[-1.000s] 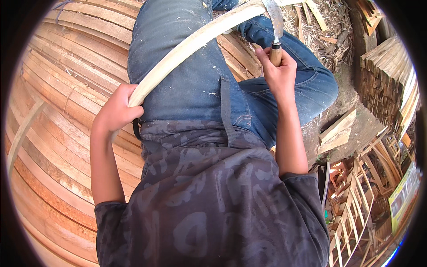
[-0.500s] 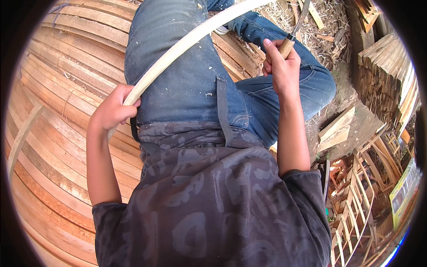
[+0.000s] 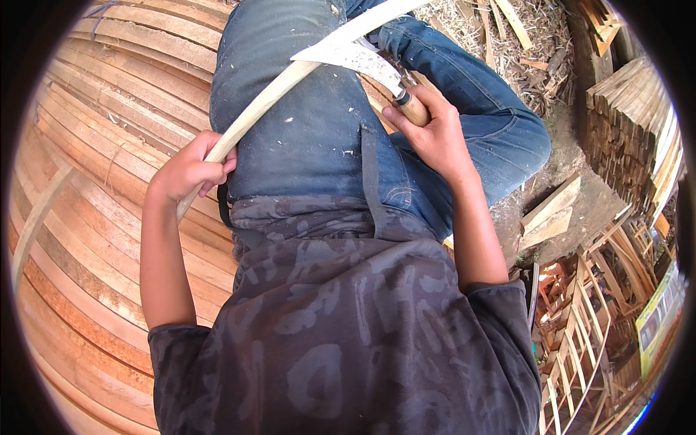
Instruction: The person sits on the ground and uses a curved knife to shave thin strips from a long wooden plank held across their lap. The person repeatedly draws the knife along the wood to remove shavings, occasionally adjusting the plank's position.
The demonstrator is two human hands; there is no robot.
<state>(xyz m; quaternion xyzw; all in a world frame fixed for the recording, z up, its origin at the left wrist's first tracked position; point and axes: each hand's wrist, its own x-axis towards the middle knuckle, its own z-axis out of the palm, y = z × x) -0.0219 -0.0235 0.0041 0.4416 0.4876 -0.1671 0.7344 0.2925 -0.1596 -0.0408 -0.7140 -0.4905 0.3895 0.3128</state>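
My left hand point(image 3: 194, 167) is closed around the near end of a long pale wooden strip point(image 3: 264, 101). The strip runs up and to the right across my jeans-clad thigh and leaves the top of the view. In my right hand point(image 3: 429, 134) is the wooden handle of a curved-blade knife point(image 3: 362, 59), like a sickle. Its broad blade points left and lies across the strip over my thigh, its tip reaching past the strip's left edge. Whether the edge bites into the wood I cannot tell.
Stacked planks point(image 3: 94, 210) spread beneath and to my left. Wood shavings point(image 3: 500, 51) cover the ground at the upper right. Bundled slats point(image 3: 631, 116) stand at the right, with two offcuts point(image 3: 551, 214) nearby. A slatted wooden frame point(image 3: 576, 341) is at the lower right.
My right hand has moved left and slightly down, bringing the knife blade from the upper right onto the strip. My left hand keeps its hold with little movement.
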